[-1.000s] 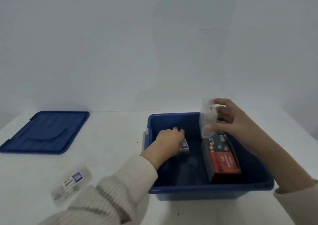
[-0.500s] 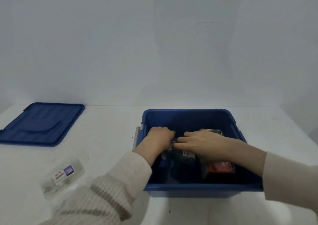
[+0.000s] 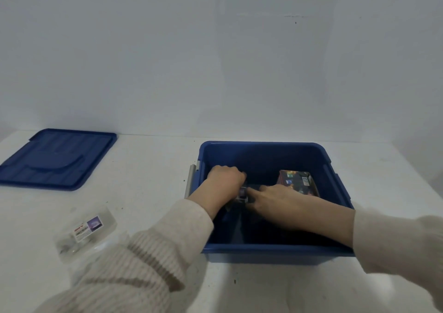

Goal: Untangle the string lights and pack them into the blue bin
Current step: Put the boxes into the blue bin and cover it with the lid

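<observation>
Reaching in over the near rim of the blue bin (image 3: 263, 250), two arms in cream ribbed sleeves enter from the bottom of the view, the left from about 7 o'clock and the right from about 4 o'clock. On the white desk (image 3: 148, 193), at roughly 8 o'clock from the bin and well apart from it, lies a second clear pack (image 3: 87, 230) with a white and purple label; what it holds is too blurred to tell. The left sleeve partly overlaps its near edge.

Inside the bin, the left hand (image 3: 225, 181) sits knuckles up toward the 9 o'clock wall. Its grip is curled, with the fingers bent down over the far-left end of a small clear pack (image 3: 242, 194), of which only a purple-labelled sliver shows between the two hands. The right hand (image 3: 275, 200) lies low across the middle of the bin and points toward 9 o'clock. Its grip is spread, with fairly straight fingers whose tips meet the same pack from the right; its thumb is hidden. The pack is thus down in the bin, left of centre, between both hands.

Just beyond the right hand, at about 2 o'clock within the bin, a red box (image 3: 298, 184) with dark, colourful print stands against the right wall.

Farther off at 10 o'clock, the blue lid (image 3: 55, 159) lies flat on the desk, well apart from the bin. A plain pale wall (image 3: 215, 61) rises behind the desk.
</observation>
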Tool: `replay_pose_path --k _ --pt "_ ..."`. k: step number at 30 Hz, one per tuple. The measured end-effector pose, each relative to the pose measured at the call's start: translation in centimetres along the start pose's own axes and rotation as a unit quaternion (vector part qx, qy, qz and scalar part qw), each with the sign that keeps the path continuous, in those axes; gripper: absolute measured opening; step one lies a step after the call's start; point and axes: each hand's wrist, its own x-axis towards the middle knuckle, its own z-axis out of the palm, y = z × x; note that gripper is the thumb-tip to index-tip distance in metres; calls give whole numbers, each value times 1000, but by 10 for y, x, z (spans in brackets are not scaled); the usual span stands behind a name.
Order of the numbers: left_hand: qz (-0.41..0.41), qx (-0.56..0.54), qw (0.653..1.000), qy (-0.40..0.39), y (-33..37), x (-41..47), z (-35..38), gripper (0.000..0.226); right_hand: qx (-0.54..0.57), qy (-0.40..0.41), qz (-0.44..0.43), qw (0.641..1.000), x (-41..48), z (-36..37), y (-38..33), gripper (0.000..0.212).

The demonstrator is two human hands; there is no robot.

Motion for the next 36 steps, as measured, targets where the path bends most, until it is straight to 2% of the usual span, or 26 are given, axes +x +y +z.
replay_pose_path --k 6,10,12,16,19,21,24,26,28,29,31,33,36 --pt "11 6 1000 15 4 -2 -2 26 54 45 76 995 3 6 -3 55" --pt "19 69 996 47 8 -8 -2 32 5 33 81 996 8 8 1 32" --pt "23 75 995 58 9 -9 -3 36 -4 26 78 997 10 10 4 28" --pt "29 15 999 43 11 -11 -5 54 17 25 70 997 6 7 9 28" --pt "33 -69 996 33 -2 -17 -11 44 106 37 85 990 -7 -5 10 28" --pt "42 -215 973 68 -19 -32 -19 33 171 79 120 975 -20 -22 7 26" --pt "11 -423 884 198 -49 -76 -27 14 216 210 150 942 -36 -49 -9 26" --pt "-40 -481 830 280 -72 -109 -20 10 280 346 122 887 -37 -72 -37 24" --pt "-102 -477 821 295 -97 -138 0 10 305 435 56 845 -27 -91 -69 22" --pt "-135 -467 826 286 -109 -149 12 11 305 449 19 840 -18 -96 -86 23" --pt "-200 -440 841 244 -129 -169 39 17 307 421 -57 852 9 -99 -119 28" --pt "-256 -407 855 196 -141 -186 63 27 313 356 -118 872 42 -93 -146 40" --pt "-302 -383 862 141 -151 -205 91 43 267 234 -126 926 92 -79 -170 61"
